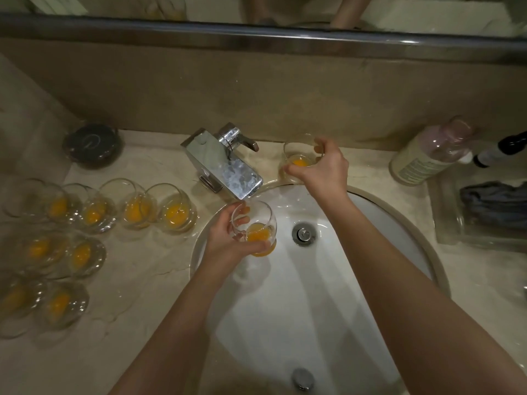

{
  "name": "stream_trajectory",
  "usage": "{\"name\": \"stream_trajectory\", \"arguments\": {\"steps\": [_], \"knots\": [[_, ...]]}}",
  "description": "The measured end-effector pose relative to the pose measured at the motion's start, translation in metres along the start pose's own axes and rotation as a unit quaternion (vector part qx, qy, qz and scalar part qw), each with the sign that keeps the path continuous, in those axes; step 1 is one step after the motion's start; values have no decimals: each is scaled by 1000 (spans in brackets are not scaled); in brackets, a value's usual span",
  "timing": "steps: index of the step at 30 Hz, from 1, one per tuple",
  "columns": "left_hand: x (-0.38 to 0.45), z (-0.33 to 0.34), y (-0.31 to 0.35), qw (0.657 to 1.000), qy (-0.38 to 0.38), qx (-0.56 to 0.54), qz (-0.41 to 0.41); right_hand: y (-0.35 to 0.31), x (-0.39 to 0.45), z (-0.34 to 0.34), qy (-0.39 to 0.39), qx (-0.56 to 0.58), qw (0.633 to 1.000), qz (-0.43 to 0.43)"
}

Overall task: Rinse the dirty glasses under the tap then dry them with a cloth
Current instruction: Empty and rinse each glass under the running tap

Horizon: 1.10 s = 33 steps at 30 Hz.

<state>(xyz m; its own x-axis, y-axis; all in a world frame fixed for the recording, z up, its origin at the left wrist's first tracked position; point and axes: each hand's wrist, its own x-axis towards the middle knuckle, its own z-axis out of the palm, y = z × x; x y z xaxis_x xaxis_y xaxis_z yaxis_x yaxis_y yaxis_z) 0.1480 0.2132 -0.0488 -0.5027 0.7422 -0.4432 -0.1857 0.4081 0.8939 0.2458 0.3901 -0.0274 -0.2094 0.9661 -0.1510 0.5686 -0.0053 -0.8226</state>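
My left hand (228,242) grips a clear glass (256,223) with orange residue, held over the white sink (328,280) just under the chrome tap's spout (228,169). No running water shows. My right hand (319,169) holds a second orange-stained glass (298,155) at the counter's back, right of the tap. Several more dirty glasses (137,208) with orange dregs stand on the counter to the left. A dark blue cloth (496,201) lies in a clear tray (450,223) on the right.
A dark round container (92,145) sits at the back left. A large bottle (427,155) and a small dark bottle (502,151) lie at the back right. The drain (303,233) is mid-basin; a mirror ledge (256,29) runs overhead.
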Motion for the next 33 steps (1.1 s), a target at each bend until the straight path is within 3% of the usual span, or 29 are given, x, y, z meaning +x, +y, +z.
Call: {"name": "stream_trajectory", "arguments": {"steps": [11,16,19,26,33], "knots": [[0,1,2,1000,-14,-9,-6,-2,4,0,-32,-11,999,-5],[-1,1,1,1000,-18,-24,-6,-25,-5,-8,21,1,992,-125],[-1,0,3,999,-18,-34,-3,-45,0,1,-26,-25,980,-195],[4,-4,-1,999,-9,-34,-5,-51,-3,33,-125,-85,969,-197],[8,-5,0,999,-7,-43,-2,-50,2,38,-137,-80,967,-197]]}}
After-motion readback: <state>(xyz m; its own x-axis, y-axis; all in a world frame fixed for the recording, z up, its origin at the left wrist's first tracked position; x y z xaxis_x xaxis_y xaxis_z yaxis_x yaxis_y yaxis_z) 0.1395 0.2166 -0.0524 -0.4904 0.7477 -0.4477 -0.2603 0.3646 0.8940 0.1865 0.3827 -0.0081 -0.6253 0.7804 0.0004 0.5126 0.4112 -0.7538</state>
